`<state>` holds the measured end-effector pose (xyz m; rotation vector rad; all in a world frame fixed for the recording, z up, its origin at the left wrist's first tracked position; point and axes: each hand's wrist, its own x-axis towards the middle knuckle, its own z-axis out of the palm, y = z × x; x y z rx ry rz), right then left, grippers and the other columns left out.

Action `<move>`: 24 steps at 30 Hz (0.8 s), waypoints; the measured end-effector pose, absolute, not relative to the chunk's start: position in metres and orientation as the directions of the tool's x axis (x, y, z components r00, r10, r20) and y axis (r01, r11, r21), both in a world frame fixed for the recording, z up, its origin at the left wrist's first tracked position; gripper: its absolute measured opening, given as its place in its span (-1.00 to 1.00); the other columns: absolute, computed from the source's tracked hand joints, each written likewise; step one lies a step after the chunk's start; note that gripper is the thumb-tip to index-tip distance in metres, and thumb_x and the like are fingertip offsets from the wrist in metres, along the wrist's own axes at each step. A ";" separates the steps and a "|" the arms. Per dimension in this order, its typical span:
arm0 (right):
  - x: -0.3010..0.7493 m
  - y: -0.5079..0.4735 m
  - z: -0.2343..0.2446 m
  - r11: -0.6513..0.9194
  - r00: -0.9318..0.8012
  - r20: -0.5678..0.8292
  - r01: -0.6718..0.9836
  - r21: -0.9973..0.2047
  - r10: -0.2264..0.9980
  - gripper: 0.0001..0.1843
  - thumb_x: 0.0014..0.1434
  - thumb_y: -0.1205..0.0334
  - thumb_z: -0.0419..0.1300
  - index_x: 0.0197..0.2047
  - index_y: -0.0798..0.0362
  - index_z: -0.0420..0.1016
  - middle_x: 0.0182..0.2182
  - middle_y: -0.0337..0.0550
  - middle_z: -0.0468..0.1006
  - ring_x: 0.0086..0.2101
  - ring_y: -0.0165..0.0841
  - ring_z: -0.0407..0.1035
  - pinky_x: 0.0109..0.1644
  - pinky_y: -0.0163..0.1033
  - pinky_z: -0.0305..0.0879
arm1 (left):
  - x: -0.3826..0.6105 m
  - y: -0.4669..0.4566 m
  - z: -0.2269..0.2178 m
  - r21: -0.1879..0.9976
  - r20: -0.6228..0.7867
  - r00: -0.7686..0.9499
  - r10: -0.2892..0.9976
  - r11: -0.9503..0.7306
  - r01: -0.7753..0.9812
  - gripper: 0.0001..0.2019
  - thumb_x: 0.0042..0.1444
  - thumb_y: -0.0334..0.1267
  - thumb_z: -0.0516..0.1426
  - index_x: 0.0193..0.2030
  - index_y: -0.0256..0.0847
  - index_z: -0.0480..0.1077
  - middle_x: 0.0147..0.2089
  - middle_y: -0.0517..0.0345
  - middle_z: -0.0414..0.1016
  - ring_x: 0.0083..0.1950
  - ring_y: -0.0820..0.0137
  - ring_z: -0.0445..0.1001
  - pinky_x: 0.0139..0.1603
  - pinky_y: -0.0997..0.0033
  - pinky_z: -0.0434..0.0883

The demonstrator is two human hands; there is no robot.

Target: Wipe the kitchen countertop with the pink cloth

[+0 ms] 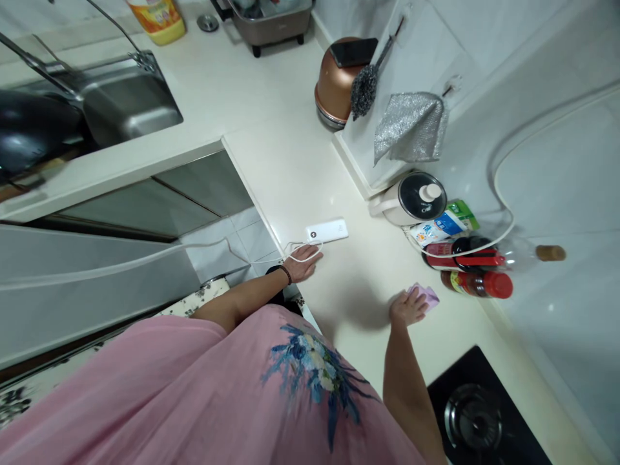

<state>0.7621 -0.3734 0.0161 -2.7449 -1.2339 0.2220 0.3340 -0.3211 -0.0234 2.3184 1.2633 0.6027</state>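
My right hand (408, 308) presses a small pink cloth (427, 297) against the cream countertop (285, 161), its fingers over the cloth. At the counter's front edge my left hand (301, 263) lies flat with fingers stretched out and holds nothing that I can see. A loop of thin white cable (317, 248) passes over its fingers. Just beyond that hand lies a white power bank (328, 230), a slim block with a dark round spot at one end.
Along the wall stand a lidded kettle (421, 197), a blue-and-white packet (438, 227), a red-capped jar (477, 284) and a glass bottle (526, 252). A gas hob (477, 420) is at lower right, a sink (130, 97) at upper left. A copper-coloured pot (336, 84) stands by the corner.
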 end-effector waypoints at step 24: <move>0.780 -0.577 -0.003 -0.799 0.802 0.044 0.598 -0.064 0.596 -0.16 0.54 -0.20 -0.34 0.65 0.00 0.16 0.51 0.34 0.25 0.47 0.21 0.13 0.38 0.49 0.20 | 0.332 -0.319 -0.015 0.556 0.169 0.466 0.868 -0.475 0.682 -0.48 0.39 -0.18 0.02 0.42 -0.14 0.46 0.40 -0.19 0.46 0.49 -0.06 0.28 0.49 -0.21 0.24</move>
